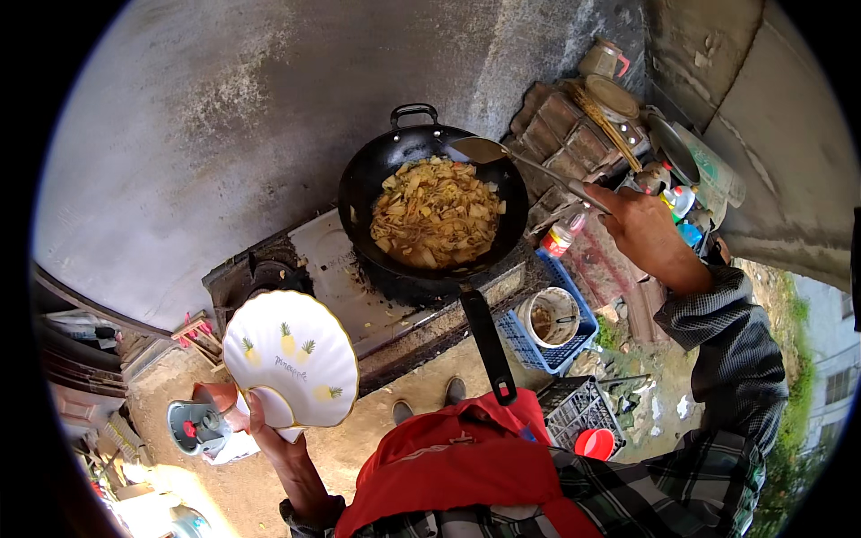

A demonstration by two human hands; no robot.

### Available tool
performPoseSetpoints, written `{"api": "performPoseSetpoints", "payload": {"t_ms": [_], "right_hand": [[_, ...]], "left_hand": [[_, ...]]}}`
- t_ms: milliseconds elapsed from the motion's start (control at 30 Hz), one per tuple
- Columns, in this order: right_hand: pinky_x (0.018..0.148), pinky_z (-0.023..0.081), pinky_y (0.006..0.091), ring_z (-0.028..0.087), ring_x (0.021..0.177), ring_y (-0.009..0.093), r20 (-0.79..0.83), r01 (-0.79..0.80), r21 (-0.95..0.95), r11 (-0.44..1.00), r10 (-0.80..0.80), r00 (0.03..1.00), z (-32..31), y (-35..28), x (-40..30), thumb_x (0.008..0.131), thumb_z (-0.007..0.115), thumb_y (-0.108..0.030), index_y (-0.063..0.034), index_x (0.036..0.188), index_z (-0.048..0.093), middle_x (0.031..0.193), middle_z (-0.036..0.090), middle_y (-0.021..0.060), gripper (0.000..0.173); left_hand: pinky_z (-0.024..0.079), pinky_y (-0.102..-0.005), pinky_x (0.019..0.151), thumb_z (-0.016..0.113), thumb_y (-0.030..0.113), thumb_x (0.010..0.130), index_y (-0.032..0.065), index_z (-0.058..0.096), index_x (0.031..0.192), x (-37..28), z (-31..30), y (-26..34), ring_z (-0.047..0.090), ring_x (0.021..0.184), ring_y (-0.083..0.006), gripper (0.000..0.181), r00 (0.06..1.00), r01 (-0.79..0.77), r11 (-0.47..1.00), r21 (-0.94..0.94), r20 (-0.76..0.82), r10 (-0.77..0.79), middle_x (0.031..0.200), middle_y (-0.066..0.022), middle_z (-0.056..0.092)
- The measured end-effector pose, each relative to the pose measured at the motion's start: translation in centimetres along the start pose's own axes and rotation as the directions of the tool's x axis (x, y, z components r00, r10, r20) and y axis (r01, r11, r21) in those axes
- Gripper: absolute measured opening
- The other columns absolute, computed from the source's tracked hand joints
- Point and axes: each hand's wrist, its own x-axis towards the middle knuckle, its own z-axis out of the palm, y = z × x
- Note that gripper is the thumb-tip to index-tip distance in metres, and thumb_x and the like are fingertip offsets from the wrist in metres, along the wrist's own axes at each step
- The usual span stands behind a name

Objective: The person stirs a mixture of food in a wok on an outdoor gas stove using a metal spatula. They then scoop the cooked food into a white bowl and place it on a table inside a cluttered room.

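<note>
My left hand (272, 430) grips the lower edge of a white scalloped plate (286, 350) with a gold rim and pineapple prints; its face is bare. In my right hand (649, 232) is the handle of a metal wok spatula (481, 149), its blade over the far right rim of the black wok (363, 208). Chopped, sauced vegetables (437, 215), apparently cabbage, lie in the wok. It sits on the right burner of a gas stove (329, 262), its long black handle (488, 343) pointing toward me.
Left of the wok is a second burner (266, 269). A gas cylinder (195, 427) stands on the floor at left. To the right are a plastic bottle (564, 234), a blue basket (518, 343) holding a white bucket (548, 316), a black crate (572, 410) and stacked bricks (558, 128).
</note>
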Motion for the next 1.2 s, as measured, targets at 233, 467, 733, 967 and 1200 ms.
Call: {"api": "performPoseSetpoints", "payload": {"t_ms": [233, 467, 733, 967, 1200], "right_hand": [[0.06, 0.047, 0.0414, 0.059, 0.064, 0.031, 0.154, 0.014, 0.055, 0.998, -0.022, 0.988, 2.4, 2.6, 2.0, 0.077, 0.055, -0.005, -0.0074, 0.12, 0.051, 0.075, 0.061, 0.0182, 0.043], [0.034, 0.029, 0.0254, 0.036, 0.039, 0.007, 0.795, -0.773, 0.568, 0.28, 0.054, 0.604, 4.6, 5.3, 4.1, 0.085, 0.055, -0.011, -0.0047, 0.121, 0.052, 0.064, 0.054, 0.0052, 0.037], [0.038, 0.029, 0.0198, 0.044, 0.054, 0.007, 0.715, -0.708, 0.696, 0.119, -0.03, 0.698, 9.5, 2.5, 5.4, 0.086, 0.051, -0.009, -0.0013, 0.125, 0.046, 0.075, 0.056, 0.0066, 0.04], [0.036, 0.024, 0.0212, 0.035, 0.044, 0.005, 0.696, -0.679, 0.714, 0.168, -0.068, 0.715, 10.1, 2.2, 5.7, 0.083, 0.051, -0.003, -0.0027, 0.127, 0.045, 0.067, 0.049, 0.003, 0.044], [0.034, 0.021, 0.0195, 0.031, 0.04, 0.003, 0.693, -0.694, 0.714, -0.088, -0.05, 0.719, 10.2, 1.8, 3.5, 0.082, 0.051, 0.0, -0.0034, 0.125, 0.048, 0.065, 0.048, 0.0029, 0.044]], "left_hand": [[0.041, -0.0404, 0.094, 0.05, 0.031, 0.091, 0.0035, 0.045, 0.123, 0.4, 2.0, -1.5, 0.052, 0.108, -0.0234, 0.042, 0.998, 0.037, 0.997, -0.065, 0.051, -0.034, 0.118, -0.0087, 0.054], [0.041, -0.0412, 0.093, 0.048, 0.03, 0.092, 0.0042, 0.043, 0.124, -0.9, 3.3, -1.9, 0.052, 0.108, -0.0239, 0.041, 0.999, 0.023, 0.998, -0.055, 0.027, -0.022, 0.12, -0.0087, 0.053], [0.042, -0.041, 0.093, 0.046, 0.03, 0.093, 0.0042, 0.042, 0.126, -2.6, 4.5, -3.4, 0.052, 0.108, -0.0238, 0.042, 0.998, -0.017, 1.0, 0.014, -0.063, 0.017, 0.12, -0.0089, 0.052], [0.042, -0.04, 0.093, 0.047, 0.029, 0.092, 0.0044, 0.044, 0.125, -2.6, 6.0, -3.6, 0.053, 0.107, -0.0226, 0.041, 0.999, -0.003, 1.0, 0.025, -0.049, 0.004, 0.118, -0.0079, 0.054], [0.043, -0.0397, 0.092, 0.046, 0.028, 0.093, 0.0039, 0.044, 0.125, -0.9, 7.1, -4.4, 0.053, 0.107, -0.0226, 0.04, 0.997, 0.08, 0.996, -0.035, -0.018, -0.081, 0.119, -0.0086, 0.054]]}}
